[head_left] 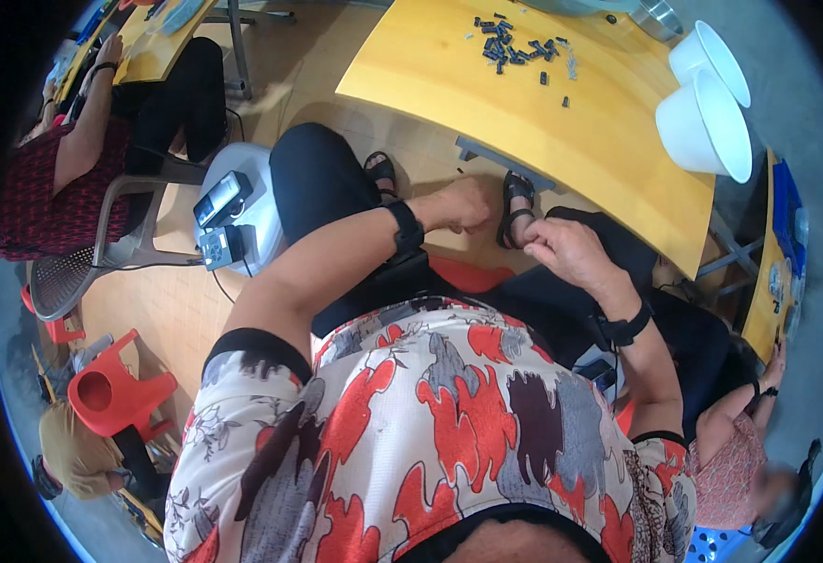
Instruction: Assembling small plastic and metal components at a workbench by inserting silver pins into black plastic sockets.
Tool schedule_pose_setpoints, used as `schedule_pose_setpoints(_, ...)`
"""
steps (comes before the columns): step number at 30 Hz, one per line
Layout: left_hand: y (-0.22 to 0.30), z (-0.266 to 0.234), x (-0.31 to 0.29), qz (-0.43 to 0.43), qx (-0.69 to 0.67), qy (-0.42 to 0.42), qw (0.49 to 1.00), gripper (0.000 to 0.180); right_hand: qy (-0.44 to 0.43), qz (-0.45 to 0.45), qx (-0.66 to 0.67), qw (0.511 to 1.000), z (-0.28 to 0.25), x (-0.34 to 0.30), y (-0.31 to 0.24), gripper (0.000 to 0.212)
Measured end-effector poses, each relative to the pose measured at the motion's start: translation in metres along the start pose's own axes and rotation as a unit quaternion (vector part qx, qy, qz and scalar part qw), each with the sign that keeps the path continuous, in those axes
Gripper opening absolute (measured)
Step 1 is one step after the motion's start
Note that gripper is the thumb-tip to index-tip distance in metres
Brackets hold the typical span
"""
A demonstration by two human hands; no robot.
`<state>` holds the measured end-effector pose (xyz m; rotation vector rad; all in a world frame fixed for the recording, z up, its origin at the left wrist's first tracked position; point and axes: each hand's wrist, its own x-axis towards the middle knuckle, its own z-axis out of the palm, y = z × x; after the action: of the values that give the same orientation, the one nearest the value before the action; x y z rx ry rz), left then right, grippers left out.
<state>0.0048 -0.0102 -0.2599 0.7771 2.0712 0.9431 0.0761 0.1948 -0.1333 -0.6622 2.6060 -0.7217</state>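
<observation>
My left hand is closed, its fingers curled downward over my lap, away from the table. Close by on its right, my right hand is also closed, thumb against the curled fingers. A gap separates the two hands. Whatever either may hold is hidden by the fingers. Black bands sit on both wrists. Beyond the hands stands a yellow table, which neither hand touches. Many small black plastic parts lie in a loose pile on it, with tiny clear pieces beside them.
Two white tubs stand at the table's right edge, near a metal bowl. At my left, a pale stool carries black electronic devices with cables. A red chair is lower left. Other people sit at tables on both sides.
</observation>
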Motion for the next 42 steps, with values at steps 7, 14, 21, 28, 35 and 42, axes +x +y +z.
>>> schedule_pose_setpoints(7, -0.057, 0.005, 0.070, -0.299, -0.124, -0.052, 0.945, 0.021, -0.114, 0.061, 0.026, 0.991, 0.013, 0.009, 0.018, 0.016)
schedule_pose_setpoints(14, -0.145, 0.059, 0.109, -0.094, 0.075, 0.226, 0.967, 0.024, -0.204, 0.042, 0.040, 0.977, 0.030, 0.063, 0.024, 0.021)
schedule_pose_setpoints(21, -0.200, 0.066, 0.119, -0.264, -0.031, 0.204, 0.942, 0.025, -0.134, 0.051, -0.010, 0.990, 0.018, 0.044, -0.004, 0.021)
schedule_pose_setpoints(28, -0.200, 0.054, 0.133, -0.272, -0.127, 0.181, 0.936, 0.027, -0.121, 0.158, -0.200, 0.959, -0.016, 0.004, 0.004, 0.031)
schedule_pose_setpoints(35, -0.236, 0.092, 0.138, -0.276, -0.037, 0.228, 0.933, 0.021, -0.146, 0.119, -0.236, 0.953, -0.010, 0.038, 0.023, 0.029)
schedule_pose_setpoints(42, -0.240, 0.113, 0.146, -0.215, 0.038, 0.280, 0.935, 0.018, -0.157, 0.139, -0.251, 0.945, -0.007, 0.065, 0.017, 0.029)
